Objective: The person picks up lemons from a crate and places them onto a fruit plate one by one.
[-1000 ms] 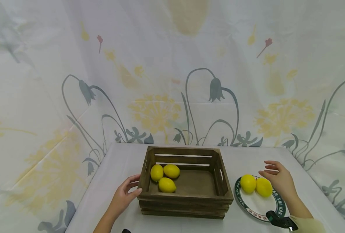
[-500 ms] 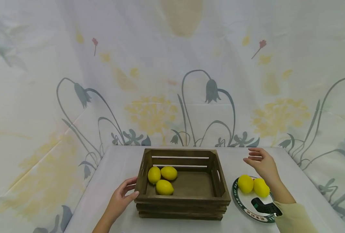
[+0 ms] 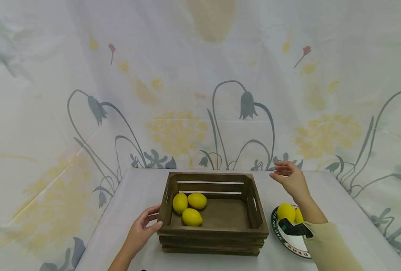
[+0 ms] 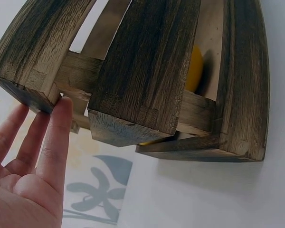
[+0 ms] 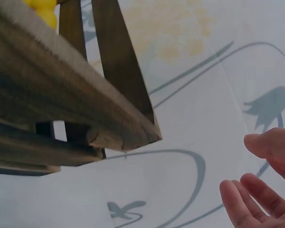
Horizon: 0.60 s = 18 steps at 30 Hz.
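Observation:
A brown slatted wooden crate (image 3: 217,241) stands on the white table with three yellow lemons (image 3: 192,217) grouped in its left half. My left hand (image 3: 140,230) rests at the crate's front left corner. In the left wrist view its straight fingers (image 4: 59,142) touch the end of the top slat. My right hand (image 3: 292,182) is raised beyond the crate's right side, fingers slightly bent and apart, holding nothing. Below the right forearm lies a round plate (image 3: 292,248) with a dark green lettered rim. Two lemons (image 3: 286,212) sit on it, one mostly covered by the arm.
A flower-printed white cloth (image 3: 187,94) hangs behind the table and along both sides. A black strap piece (image 3: 293,229) is on the right wrist, over the plate in the head view. The crate's right end (image 5: 133,128) is near the right hand.
My right hand has moved up and left, away from the plate's far edge, and its forearm now covers part of the plate. The left hand stays at the crate; the lemons lie as before.

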Available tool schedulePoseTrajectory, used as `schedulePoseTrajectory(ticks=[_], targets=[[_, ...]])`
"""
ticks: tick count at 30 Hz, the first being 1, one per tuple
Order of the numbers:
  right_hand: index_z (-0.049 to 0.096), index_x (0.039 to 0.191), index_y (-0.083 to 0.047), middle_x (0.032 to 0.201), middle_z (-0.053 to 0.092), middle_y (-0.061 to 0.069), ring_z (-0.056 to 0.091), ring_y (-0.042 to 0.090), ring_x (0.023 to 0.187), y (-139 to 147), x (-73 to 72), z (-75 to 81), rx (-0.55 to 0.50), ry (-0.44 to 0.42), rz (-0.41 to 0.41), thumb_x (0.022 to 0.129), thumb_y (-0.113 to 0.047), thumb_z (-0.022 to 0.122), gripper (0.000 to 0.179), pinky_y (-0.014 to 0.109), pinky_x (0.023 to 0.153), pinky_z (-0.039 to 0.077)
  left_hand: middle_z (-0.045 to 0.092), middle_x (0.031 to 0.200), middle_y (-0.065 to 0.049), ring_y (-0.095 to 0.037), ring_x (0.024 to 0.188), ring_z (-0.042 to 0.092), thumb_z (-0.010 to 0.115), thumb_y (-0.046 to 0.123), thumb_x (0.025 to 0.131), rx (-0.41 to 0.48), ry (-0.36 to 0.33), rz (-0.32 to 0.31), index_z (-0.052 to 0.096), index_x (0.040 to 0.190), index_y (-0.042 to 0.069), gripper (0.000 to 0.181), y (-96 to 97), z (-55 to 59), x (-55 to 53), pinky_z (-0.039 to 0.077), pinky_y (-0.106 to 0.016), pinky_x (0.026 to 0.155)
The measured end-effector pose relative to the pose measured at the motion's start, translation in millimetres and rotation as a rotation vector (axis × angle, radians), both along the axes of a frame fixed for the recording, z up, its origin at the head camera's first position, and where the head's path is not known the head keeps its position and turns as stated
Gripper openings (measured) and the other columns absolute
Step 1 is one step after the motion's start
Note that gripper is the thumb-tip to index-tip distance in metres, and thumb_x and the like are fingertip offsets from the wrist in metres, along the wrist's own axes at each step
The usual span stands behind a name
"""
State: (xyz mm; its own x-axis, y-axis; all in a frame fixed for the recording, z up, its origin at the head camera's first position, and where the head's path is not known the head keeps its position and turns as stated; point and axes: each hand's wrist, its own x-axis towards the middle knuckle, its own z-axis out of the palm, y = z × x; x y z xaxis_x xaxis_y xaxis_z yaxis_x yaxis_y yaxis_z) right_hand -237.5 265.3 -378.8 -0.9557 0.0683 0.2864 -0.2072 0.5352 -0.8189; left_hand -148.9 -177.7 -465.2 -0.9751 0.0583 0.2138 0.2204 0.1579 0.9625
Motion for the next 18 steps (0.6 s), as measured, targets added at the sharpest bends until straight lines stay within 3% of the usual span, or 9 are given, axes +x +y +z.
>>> schedulePoseTrajectory(ticks=[7,13,18], targets=[[0.051,0.122,0.005,0.114,0.053,0.026,0.053,0.038,0.103,-17,-6.2,5.3,-0.039,-0.003,0.032,0.086,-0.012,0.067,0.042,0.038,0.081,0.047,0.052,0.125,-0.019,-0.013,0.103,0.053,0.064,-0.001,0.084,0.006,-0.004,-0.003,0.052,0.126,-0.004,0.043,-0.7,0.6,-0.2,0.048,-0.022,0.082],[0.052,0.12,0.004,0.113,0.054,0.024,0.054,0.036,0.102,-34,-14.4,5.6,-0.074,0.002,0.069,0.085,-0.008,0.068,0.04,0.026,0.077,0.047,0.051,0.126,-0.019,-0.013,0.103,0.053,0.064,0.0,0.085,0.009,-0.004,-0.009,0.051,0.126,-0.004,0.044,-0.4,0.3,-0.3,0.048,-0.023,0.081],[0.052,0.118,0.003,0.112,0.054,0.025,0.054,0.036,0.102,-46,-20.2,4.9,-0.096,-0.003,0.109,0.084,-0.008,0.068,0.039,0.035,0.079,0.047,0.052,0.125,-0.018,-0.016,0.104,0.053,0.065,0.001,0.084,0.003,-0.011,-0.004,0.052,0.125,-0.003,0.043,-0.6,0.0,-0.5,0.049,-0.024,0.081]])
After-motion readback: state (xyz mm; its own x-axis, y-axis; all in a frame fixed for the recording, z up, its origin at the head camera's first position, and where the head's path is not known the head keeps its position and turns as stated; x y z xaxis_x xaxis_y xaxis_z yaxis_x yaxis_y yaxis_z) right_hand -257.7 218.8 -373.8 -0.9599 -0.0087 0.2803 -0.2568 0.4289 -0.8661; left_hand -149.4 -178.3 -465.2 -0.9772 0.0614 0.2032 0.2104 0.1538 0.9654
